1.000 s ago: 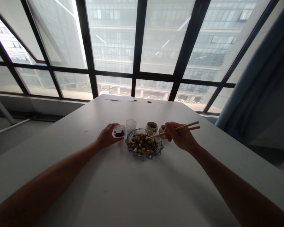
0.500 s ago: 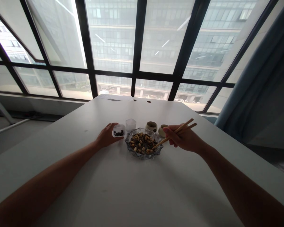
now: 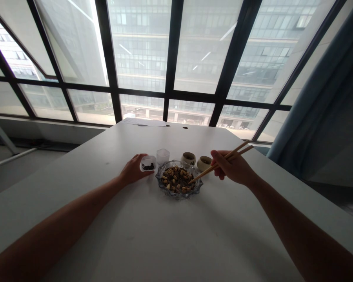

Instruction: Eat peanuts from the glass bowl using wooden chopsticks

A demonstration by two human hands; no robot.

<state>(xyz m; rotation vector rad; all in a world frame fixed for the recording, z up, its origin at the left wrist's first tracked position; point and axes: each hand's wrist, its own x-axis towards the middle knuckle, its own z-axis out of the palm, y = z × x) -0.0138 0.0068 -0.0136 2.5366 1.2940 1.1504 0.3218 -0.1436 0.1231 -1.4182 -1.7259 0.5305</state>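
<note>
My left hand (image 3: 133,169) is closed round the side of a small clear plastic cup (image 3: 148,159) with several dark seeds (image 3: 148,167) in it. A wavy-edged glass bowl (image 3: 179,194) stands in the middle, filled with pistachios (image 3: 176,172) and darker bits among them. Over its right rim, my right hand (image 3: 231,166) grips a pair of wooden chopsticks (image 3: 210,168). Their tips reach down into the bowl's right part; whether anything is pinched between them I cannot tell. Behind the bowl are a second clear plastic cup (image 3: 162,156) and two small ceramic cups, one nearer the middle (image 3: 188,158), one partly behind my right hand (image 3: 204,163).
Everything stands on a long white table (image 3: 164,243). Papers (image 3: 144,122) lie at its far end, with two dark round holes near them. Large windows rise beyond, and a blue curtain (image 3: 306,102) hangs at the right.
My right hand has shifted right and a little up, with the chopstick tips moving slightly within the bowl. More of the right ceramic cup shows. My left hand keeps its hold on the plastic cup.
</note>
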